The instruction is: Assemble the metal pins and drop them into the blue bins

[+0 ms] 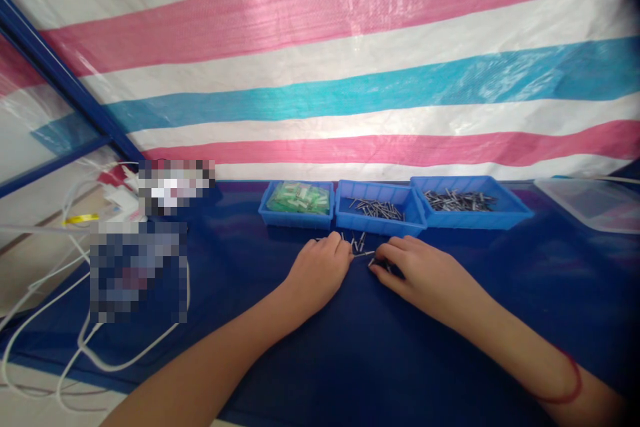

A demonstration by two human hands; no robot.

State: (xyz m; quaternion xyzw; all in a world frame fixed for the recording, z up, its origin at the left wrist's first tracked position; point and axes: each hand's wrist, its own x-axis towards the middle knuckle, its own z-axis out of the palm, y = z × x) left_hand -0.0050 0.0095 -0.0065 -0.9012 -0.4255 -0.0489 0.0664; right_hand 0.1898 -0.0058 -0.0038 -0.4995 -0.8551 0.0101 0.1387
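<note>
My left hand (320, 267) rests on the blue tabletop with its fingers curled down and closed; what they hold, if anything, is hidden. Beside its fingertips lie several loose metal rivets (359, 242), thin shiny pins with thicker ends. One rivet (363, 254) lies between my two hands, its left end close to the left fingers. My right hand (405, 263) has thumb and fingers closed around a few rivets (374, 262), partly covered by the fingers. Just beyond the hands, the middle blue bin (383, 188) contains a heap of similar rivets (379, 208).
The left blue bin (297, 219) holds green-and-white packets (300, 198); the right one (510, 212) holds more metal pieces (457, 200). A clear plastic lid or tray (590, 203) lies at far right. White cables (120, 367) loop at left near blurred items. A striped sheet (350, 100) hangs behind.
</note>
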